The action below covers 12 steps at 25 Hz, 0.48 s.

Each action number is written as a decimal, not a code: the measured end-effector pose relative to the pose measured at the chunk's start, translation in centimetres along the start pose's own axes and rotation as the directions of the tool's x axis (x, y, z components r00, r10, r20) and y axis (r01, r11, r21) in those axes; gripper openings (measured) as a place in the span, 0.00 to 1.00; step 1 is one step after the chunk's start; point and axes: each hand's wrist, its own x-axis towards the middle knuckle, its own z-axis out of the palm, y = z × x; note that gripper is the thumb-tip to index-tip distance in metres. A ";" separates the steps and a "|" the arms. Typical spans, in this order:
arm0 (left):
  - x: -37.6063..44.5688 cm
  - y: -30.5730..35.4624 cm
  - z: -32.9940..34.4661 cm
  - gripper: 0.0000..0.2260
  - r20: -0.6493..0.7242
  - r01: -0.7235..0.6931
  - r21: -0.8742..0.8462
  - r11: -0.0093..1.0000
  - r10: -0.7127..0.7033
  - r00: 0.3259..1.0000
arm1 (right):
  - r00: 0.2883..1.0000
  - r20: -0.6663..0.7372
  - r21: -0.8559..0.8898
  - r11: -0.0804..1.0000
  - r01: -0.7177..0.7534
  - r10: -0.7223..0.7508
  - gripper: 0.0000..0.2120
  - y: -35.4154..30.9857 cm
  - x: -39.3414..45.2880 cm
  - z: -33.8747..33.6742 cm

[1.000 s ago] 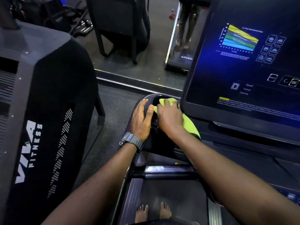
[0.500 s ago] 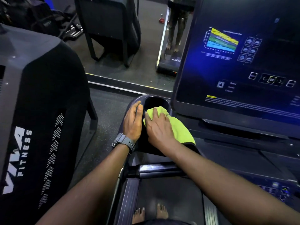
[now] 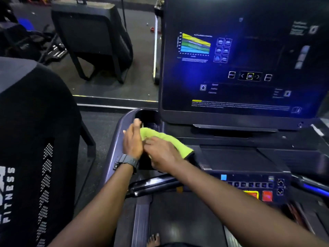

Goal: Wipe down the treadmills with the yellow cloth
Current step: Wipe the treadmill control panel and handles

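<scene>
The yellow cloth [image 3: 169, 139] lies bunched on the left part of the treadmill console [image 3: 231, 157], beside the cup holder [image 3: 147, 116]. My right hand [image 3: 162, 154] lies on the cloth's near end with its fingers bent onto the fabric. My left hand [image 3: 132, 139], with a dark watch on the wrist, stands on edge against the cloth's left side, fingers straight and slightly blurred, the fingertips at the cup holder's rim. The treadmill's big screen [image 3: 240, 68] is lit above the console.
A second black treadmill housing [image 3: 35, 139] marked FITNESS stands close on the left. A handlebar [image 3: 156, 184] crosses below my wrists, with coloured buttons [image 3: 261, 195] to the right. My bare feet [image 3: 154, 239] stand on the belt. A mirror [image 3: 106, 50] lies ahead.
Both hands and the cloth have drawn back from the cup holder toward me. My left hand has lifted off the holder's rim and turned on edge against the cloth.
</scene>
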 end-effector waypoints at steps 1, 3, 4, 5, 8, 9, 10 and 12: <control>0.2 -0.1 -0.7 0.29 -0.024 0.039 -0.097 0.994 -0.042 0.999 | 0.984 0.122 -0.061 0.989 0.135 -0.127 0.12 -0.5 0.0 -0.4; -0.2 -0.2 -1.9 0.32 -0.009 0.072 -0.141 0.987 -0.074 0.997 | 0.877 0.408 -0.185 0.918 0.351 -0.254 0.12 1.6 -0.5 -1.9; -0.4 -0.4 -2.2 0.32 0.004 0.079 -0.103 0.992 -0.079 0.997 | 0.832 0.506 -0.227 0.896 0.383 -0.227 0.14 2.9 -0.4 -2.5; -0.4 -0.7 -2.4 0.32 0.010 0.086 -0.061 0.994 -0.085 0.996 | 0.833 0.518 -0.252 0.896 0.365 -0.194 0.16 3.7 -0.1 -3.1; -3.2 0.5 -1.8 0.27 -0.022 0.087 -0.022 0.996 -0.088 0.996 | 0.912 0.343 -0.199 0.932 0.304 -0.225 0.17 3.6 -0.1 -3.4; -4.3 1.0 -1.4 0.25 -0.029 0.090 0.002 0.996 -0.090 0.995 | 0.897 0.375 -0.212 0.921 0.328 -0.233 0.17 3.1 -0.4 -3.0; -5.4 1.4 -0.9 0.23 -0.036 0.090 0.049 0.995 -0.088 0.995 | 0.876 0.433 -0.210 0.922 0.326 -0.211 0.17 2.8 -1.1 -2.9; -7.8 2.6 0.5 0.21 -0.033 0.050 0.126 0.991 -0.046 0.998 | 0.875 0.456 -0.168 0.950 0.264 -0.162 0.19 3.9 -3.2 -4.8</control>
